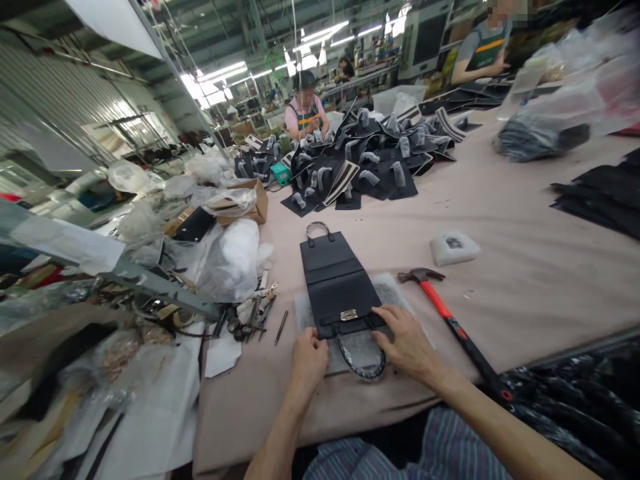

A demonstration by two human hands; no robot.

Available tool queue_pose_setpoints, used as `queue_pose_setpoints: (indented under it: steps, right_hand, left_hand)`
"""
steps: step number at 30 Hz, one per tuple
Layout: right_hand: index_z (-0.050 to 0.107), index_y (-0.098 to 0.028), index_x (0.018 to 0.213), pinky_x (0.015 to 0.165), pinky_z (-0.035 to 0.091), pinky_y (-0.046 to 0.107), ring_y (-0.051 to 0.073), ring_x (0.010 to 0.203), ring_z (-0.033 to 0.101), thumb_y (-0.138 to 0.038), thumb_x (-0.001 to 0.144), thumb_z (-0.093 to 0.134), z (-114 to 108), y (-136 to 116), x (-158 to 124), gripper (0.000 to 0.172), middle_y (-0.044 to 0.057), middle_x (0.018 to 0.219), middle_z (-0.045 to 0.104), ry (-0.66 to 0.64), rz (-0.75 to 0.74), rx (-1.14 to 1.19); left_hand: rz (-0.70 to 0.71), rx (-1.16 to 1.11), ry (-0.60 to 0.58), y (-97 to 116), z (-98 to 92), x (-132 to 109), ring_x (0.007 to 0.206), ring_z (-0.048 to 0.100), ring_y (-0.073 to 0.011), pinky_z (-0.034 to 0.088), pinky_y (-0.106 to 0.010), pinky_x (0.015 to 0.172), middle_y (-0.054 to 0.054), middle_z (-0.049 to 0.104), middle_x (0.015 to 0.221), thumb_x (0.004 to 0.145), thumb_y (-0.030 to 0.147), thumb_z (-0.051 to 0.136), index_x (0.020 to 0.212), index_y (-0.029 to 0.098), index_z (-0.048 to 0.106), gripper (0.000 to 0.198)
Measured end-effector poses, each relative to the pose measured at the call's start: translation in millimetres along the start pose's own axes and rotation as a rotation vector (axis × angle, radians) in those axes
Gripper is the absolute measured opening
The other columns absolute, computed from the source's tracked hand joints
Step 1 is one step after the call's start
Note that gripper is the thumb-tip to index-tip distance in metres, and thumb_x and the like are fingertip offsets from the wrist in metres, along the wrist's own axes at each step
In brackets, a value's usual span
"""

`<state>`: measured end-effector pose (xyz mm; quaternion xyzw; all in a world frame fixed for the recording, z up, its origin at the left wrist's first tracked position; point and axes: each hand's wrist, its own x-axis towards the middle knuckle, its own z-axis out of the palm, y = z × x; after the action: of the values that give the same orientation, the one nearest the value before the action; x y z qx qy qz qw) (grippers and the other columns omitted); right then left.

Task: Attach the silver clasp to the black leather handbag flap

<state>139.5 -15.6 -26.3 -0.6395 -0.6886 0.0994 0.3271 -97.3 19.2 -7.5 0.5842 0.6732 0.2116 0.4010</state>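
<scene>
A black handbag body point(334, 270) lies flat and unfolded on the table, its near end over a translucent slab point(397, 297). Near that end is a gold-coloured clasp point(349, 315). One plastic-wrapped handle point(363, 370) loops toward me, and another handle point(320, 227) stands at the far end. My left hand point(310, 357) is closed on the bag's near left corner, its fingertips pinched together. With thumb below and fingers above, my right hand point(406, 340) grips the near right corner.
A claw hammer point(445, 310) with a red-and-black handle lies at right, near a whitish block point(454, 247). Slim tools point(281, 327) lie at left beside plastic bags point(233, 260). Black bag pieces point(370, 160) are heaped at the back; a person point(306, 113) sits behind them.
</scene>
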Motion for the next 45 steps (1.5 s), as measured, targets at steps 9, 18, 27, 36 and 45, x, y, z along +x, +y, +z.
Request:
queue_pose_setpoints:
  steps: [9,18,27,36,45]
  right_hand:
    - [0.062,-0.016,0.122,0.094,0.050,0.048,0.032,0.111,0.061,-0.040,0.088,0.058,10.8,17.5,-6.0,0.041,0.016,0.120,0.064,0.105,-0.067,-0.038]
    - [0.063,-0.016,0.122,0.094,0.048,0.052,0.035,0.112,0.060,-0.055,0.095,0.044,24.2,23.5,-7.1,0.051,0.017,0.128,0.063,0.152,-0.120,-0.187]
    - [0.064,-0.016,0.118,0.089,0.048,0.051,0.035,0.106,0.061,-0.056,0.097,0.042,28.4,25.0,-5.7,0.050,0.015,0.126,0.065,0.192,-0.166,-0.228]
    - [0.063,-0.016,0.118,0.091,0.047,0.051,0.034,0.108,0.060,-0.052,0.097,0.045,28.4,22.2,-6.8,0.046,0.015,0.126,0.064,0.194,-0.163,-0.251]
    - [0.064,-0.016,0.117,0.092,0.046,0.050,0.034,0.110,0.060,-0.049,0.096,0.049,26.4,19.4,-7.4,0.042,0.015,0.126,0.064,0.191,-0.148,-0.222]
  left_hand:
    - [0.086,0.346,0.090,-11.1,-37.1,-17.1,0.071,0.064,-0.0194,0.035,-0.028,0.065,-0.006,0.071,0.076,0.088,0.016,0.053,0.082,0.020,0.068,0.017]
    - [-0.083,0.470,0.356,-45.1,-105.5,22.7,0.094,0.069,-0.0261,0.046,-0.031,0.081,-0.014,0.075,0.096,0.092,0.020,0.054,0.092,0.015,0.074,0.020]
    - [-0.041,0.714,0.313,-43.9,-103.9,60.9,0.109,0.066,-0.0277,0.051,-0.036,0.096,-0.015,0.070,0.116,0.093,0.018,0.052,0.112,0.015,0.071,0.027]
    - [-0.208,0.681,0.165,-30.3,-104.2,82.3,0.108,0.069,-0.0344,0.055,-0.040,0.088,-0.020,0.073,0.112,0.079,0.029,0.067,0.105,0.013,0.073,0.032]
    - [-0.269,0.590,0.064,-22.0,-114.7,106.6,0.109,0.068,-0.0342,0.054,-0.034,0.082,-0.018,0.074,0.108,0.056,0.023,0.080,0.091,0.014,0.072,0.037]
